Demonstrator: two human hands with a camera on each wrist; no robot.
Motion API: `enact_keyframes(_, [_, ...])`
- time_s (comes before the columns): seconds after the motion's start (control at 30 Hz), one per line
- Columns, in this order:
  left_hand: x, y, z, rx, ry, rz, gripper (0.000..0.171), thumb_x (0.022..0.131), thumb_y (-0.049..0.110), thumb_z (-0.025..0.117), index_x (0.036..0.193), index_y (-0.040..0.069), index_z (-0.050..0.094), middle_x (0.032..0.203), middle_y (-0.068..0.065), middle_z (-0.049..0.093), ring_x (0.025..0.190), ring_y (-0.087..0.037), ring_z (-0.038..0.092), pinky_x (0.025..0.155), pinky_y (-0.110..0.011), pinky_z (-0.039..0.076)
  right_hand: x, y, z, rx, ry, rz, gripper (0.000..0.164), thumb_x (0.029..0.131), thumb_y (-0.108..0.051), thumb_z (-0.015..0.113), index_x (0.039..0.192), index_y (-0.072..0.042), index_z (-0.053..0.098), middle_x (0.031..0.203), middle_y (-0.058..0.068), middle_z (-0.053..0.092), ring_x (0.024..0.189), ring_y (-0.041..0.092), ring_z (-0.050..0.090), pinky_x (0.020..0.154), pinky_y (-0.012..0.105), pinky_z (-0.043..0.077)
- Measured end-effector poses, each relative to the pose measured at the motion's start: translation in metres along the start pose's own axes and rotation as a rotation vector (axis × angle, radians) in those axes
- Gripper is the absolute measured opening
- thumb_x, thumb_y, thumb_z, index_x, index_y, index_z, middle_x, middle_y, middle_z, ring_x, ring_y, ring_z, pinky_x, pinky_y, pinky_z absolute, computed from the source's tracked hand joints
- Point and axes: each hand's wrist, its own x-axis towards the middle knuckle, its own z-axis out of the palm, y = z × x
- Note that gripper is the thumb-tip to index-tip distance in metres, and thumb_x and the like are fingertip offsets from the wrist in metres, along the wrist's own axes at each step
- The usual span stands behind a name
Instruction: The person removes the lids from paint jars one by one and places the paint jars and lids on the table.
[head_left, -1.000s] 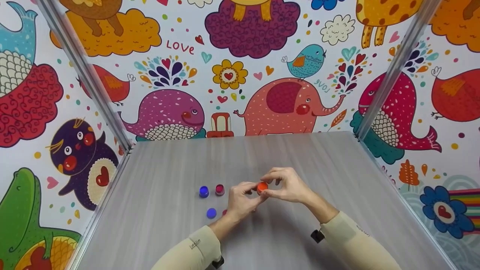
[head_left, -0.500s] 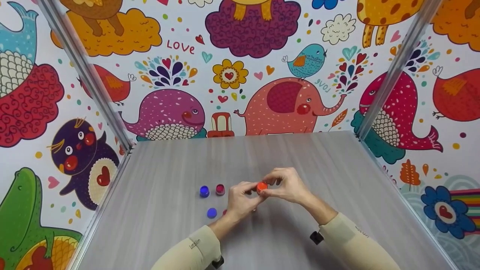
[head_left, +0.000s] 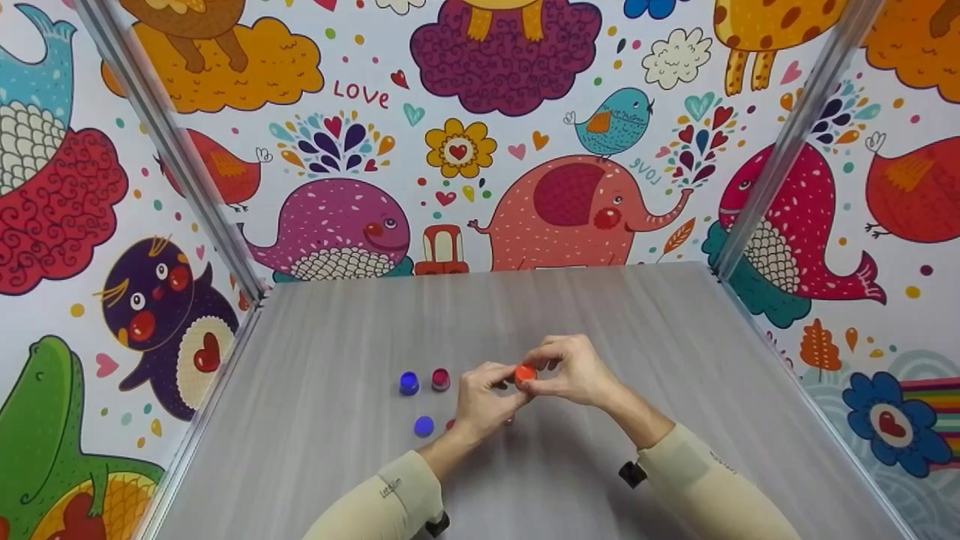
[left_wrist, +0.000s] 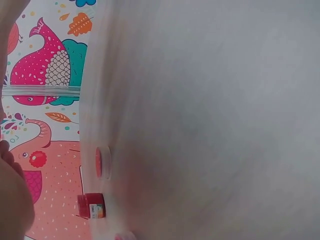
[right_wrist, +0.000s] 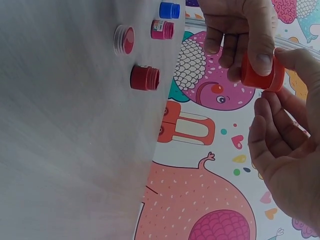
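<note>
Both hands meet over the table at a small orange paint jar [right_wrist: 255,75], held up off the surface. My left hand [head_left: 484,401] grips the jar's body, its thumb laid along the side in the right wrist view. From the other side, my right hand [head_left: 581,371] pinches the jar's orange lid [head_left: 526,373] between thumb and forefinger. The other right fingers curl loosely below it. A dark red paint jar [right_wrist: 145,78], uncapped, stands on the table beneath the hands, hidden by the left hand in the head view. Near it lies a red lid [right_wrist: 124,40].
Left of the hands stand an uncapped blue jar [head_left: 409,383] and an uncapped crimson jar [head_left: 440,379]. A blue lid [head_left: 424,426] lies in front of them, and another reddish lid [head_left: 451,424] peeks out beside the left wrist. Patterned walls with metal posts enclose the grey table [head_left: 337,322].
The orange lid's outline shifts slightly between the right fingers. Both hands otherwise stay in place, and the jars and lids on the table have not moved.
</note>
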Motion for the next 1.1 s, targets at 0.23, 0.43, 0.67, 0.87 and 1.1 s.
enact_keyframes(0.23, [0.0005, 0.0030, -0.0009, -0.031, -0.013, 0.009, 0.026, 0.083, 0.015, 0.101, 0.106, 0.013, 0.090, 0.089, -0.005, 0.085, 0.079, -0.031, 0.078, 0.071, -0.044, 0.070, 0.0017, 0.0005, -0.0035, 0.004, -0.042, -0.025, 0.022, 0.083, -0.012, 0.093, 0.105, -0.015, 0.089, 0.095, 0.000, 0.083, 0.086, 0.026, 0.078, 0.074, 0.026, 0.060])
enact_keyframes(0.43, [0.0003, 0.0015, 0.0004, -0.042, -0.012, 0.027, 0.031, 0.078, 0.009, 0.103, 0.105, 0.011, 0.090, 0.087, -0.007, 0.085, 0.077, -0.032, 0.078, 0.069, -0.046, 0.069, 0.0026, 0.0025, -0.0056, 0.038, -0.087, -0.047, 0.027, 0.082, -0.006, 0.089, 0.108, -0.015, 0.089, 0.098, 0.000, 0.083, 0.086, 0.029, 0.078, 0.076, 0.035, 0.065])
enact_keyframes(0.67, [-0.0031, -0.0016, 0.0050, -0.045, -0.003, 0.057, 0.028, 0.075, 0.004, 0.103, 0.099, 0.009, 0.088, 0.083, -0.008, 0.083, 0.075, -0.032, 0.077, 0.065, -0.049, 0.068, 0.0030, 0.0043, -0.0065, 0.068, -0.129, -0.079, 0.030, 0.081, -0.003, 0.087, 0.109, -0.014, 0.089, 0.099, 0.002, 0.082, 0.086, 0.032, 0.076, 0.077, 0.040, 0.066])
enact_keyframes(0.87, [-0.0029, 0.0007, 0.0046, -0.060, -0.016, 0.065, 0.022, 0.080, 0.010, 0.102, 0.097, 0.011, 0.088, 0.084, -0.006, 0.084, 0.075, -0.030, 0.078, 0.066, -0.044, 0.069, 0.0035, 0.0027, -0.0074, 0.089, -0.155, -0.077, 0.032, 0.081, -0.003, 0.083, 0.110, -0.015, 0.089, 0.099, 0.002, 0.081, 0.086, 0.033, 0.075, 0.076, 0.041, 0.066])
enact_keyframes(1.1, [-0.0041, 0.0000, 0.0054, -0.069, -0.015, 0.065, 0.022, 0.080, 0.010, 0.102, 0.097, 0.011, 0.088, 0.084, -0.007, 0.083, 0.075, -0.030, 0.078, 0.066, -0.044, 0.069, 0.0034, 0.0021, -0.0074, 0.074, -0.163, -0.077, 0.032, 0.081, -0.003, 0.084, 0.111, -0.014, 0.089, 0.100, 0.002, 0.082, 0.087, 0.015, 0.073, 0.076, 0.042, 0.066])
